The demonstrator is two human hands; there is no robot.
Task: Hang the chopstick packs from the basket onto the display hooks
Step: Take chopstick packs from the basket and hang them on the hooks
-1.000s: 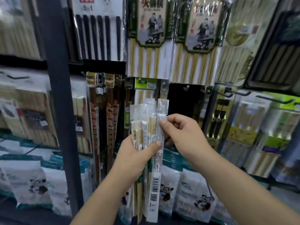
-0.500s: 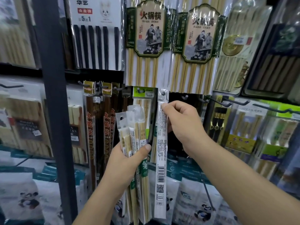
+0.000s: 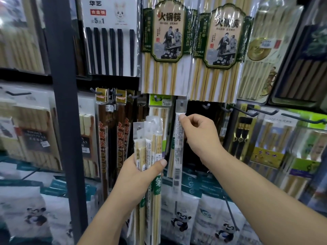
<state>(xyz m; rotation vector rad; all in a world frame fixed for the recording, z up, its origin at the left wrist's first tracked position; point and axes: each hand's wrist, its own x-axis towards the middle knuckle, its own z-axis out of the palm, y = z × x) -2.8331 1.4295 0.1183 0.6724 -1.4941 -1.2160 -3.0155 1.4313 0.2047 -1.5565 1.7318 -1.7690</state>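
Clear-plastic narrow chopstick pack (image 3: 177, 152) pinched at its top in right hand (image 3: 201, 137), hang hole seemingly over grey hook tip (image 3: 181, 104), left hand (image 3: 138, 175) gripping bundle of other bamboo chopstick packs (image 3: 150, 144): slide hole fully back along hook, confirm seated, then release.

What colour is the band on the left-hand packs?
The band is green with white lettering; head view.

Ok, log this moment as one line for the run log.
right hand pinches single pack top, hole at hook | left hand grips spare packs | pack not released
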